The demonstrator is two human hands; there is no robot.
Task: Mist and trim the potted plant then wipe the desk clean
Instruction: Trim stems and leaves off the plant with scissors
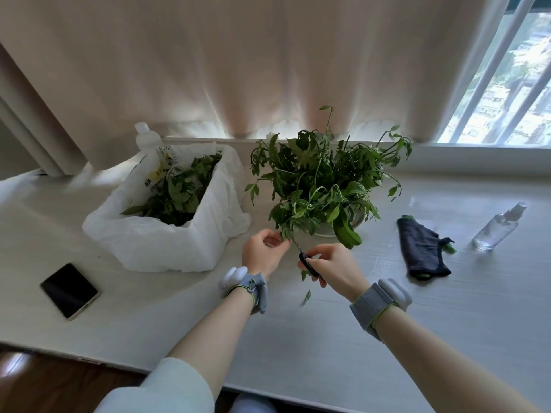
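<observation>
Trimming underway: left hand pinches a sprig of the plant; right hand grips scissors. Clippings litter counter; cloth lies aside, wiping judged pending.

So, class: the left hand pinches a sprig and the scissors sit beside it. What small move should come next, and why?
Probably the right hand should close the scissors on the stem just beside the left hand. The blades point at the pinched sprig of the potted plant, and the pinch should keep the cutting from dropping onto the desk.
</observation>
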